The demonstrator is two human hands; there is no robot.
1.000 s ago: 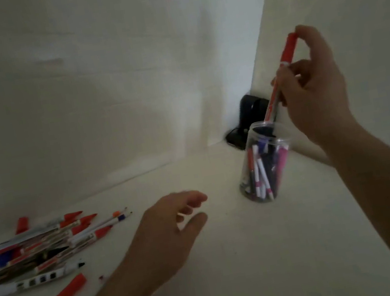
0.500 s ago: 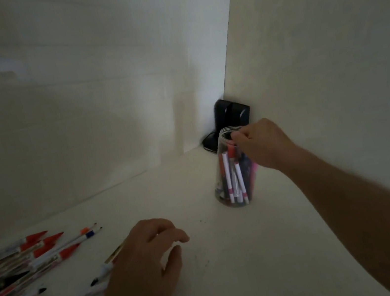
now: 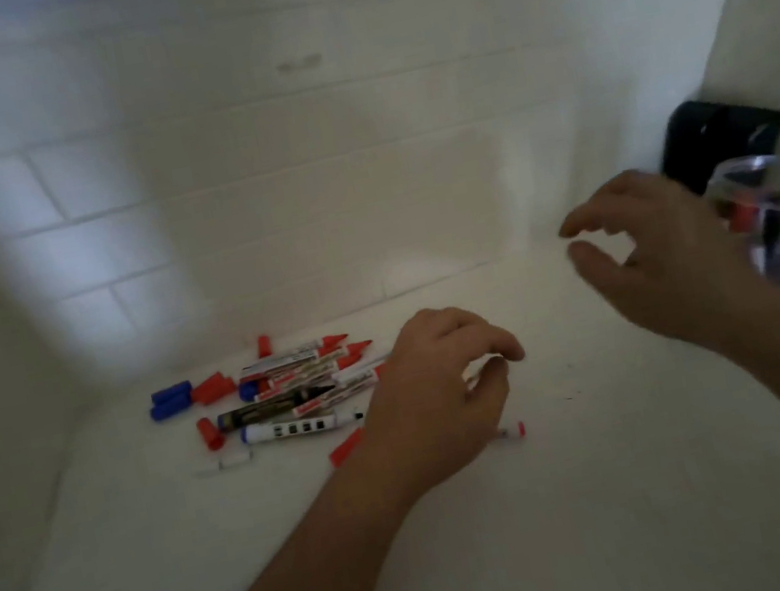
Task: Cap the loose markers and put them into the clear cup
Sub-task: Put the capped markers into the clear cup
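**Reaching for the next marker**

My left hand (image 3: 438, 386) is down on the counter (image 3: 595, 493) at the right edge of the pile (image 3: 300, 389). Its fingers curl around a thin marker (image 3: 508, 430), of which I see only a pale piece and a red tip just under the hand. The picture is blurred here, so I cannot tell if the grip is closed on it or only about to close. My right hand (image 3: 668, 256) is in the air, spread and holding nothing, between the pile and the cup (image 3: 776, 222). The cup stands at the right near the corner, in front of a black object (image 3: 715, 144), and it holds several markers already.

The pile has red-tipped markers, one black marker (image 3: 275, 408) and one white marker (image 3: 296, 426) with dark squares. Loose caps lie around it: blue ones (image 3: 169, 401) at the left, red ones (image 3: 209, 389) beside them, and one red cap (image 3: 347, 446) close to my left wrist.

To do this step well, I think I should pinch the thin marker near its middle and lift it clear of the others, so the pile does not roll. Then the right hand takes a cap of the same colour and presses it straight along the body until it seats. Only after this the marker goes into the cup, tip down, dropped gently so the cup is not pushed over.
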